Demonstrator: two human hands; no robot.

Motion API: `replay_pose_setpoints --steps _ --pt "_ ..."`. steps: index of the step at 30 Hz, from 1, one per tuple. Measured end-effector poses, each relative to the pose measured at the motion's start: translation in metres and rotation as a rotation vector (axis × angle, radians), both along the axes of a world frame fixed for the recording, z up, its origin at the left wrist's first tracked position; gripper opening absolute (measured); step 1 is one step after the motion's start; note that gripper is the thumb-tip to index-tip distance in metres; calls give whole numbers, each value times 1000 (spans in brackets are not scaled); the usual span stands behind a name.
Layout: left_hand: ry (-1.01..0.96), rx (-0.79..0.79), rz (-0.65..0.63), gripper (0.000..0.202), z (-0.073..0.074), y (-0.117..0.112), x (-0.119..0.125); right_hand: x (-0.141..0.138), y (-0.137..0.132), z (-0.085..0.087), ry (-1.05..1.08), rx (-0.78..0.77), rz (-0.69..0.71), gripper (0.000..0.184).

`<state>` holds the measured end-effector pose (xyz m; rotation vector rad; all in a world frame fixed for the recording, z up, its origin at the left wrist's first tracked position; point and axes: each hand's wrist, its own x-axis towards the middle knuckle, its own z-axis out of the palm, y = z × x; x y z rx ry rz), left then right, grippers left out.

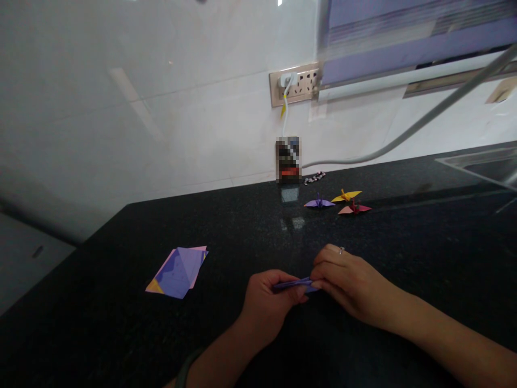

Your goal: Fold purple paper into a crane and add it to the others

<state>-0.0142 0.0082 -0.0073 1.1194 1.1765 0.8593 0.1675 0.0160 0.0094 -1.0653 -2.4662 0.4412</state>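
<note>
Over the counter [404, 248], a folded paper [291, 283] sits pinched between your left hand [269, 302] and right hand [349, 285]. A stack [177, 272] lies left of them. The cranes [346, 195] stand behind your right hand, near the wall [161, 134], with the socket [294, 83] on it above.

glossy speckled black stone counter [404, 242], matt folded paper [291, 284], smooth glossy wall tiles [121, 108]

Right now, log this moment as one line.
left hand: holds purple paper | right hand: pinches it | counter: paper stack, three cranes
</note>
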Motion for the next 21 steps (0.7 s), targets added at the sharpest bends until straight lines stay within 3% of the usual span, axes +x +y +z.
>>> replay_pose_setpoints --steps 5,10,21 --pt "-129 -66 71 16 5 1 1 1 -1 0 226 -207 -71 14" --pt "-150 -38 54 18 1 0 0 -3 -2 -7 349 -407 -111 15" --pt "-123 39 66 10 0 -2 -1 -15 -7 -4 455 -420 -116 15"
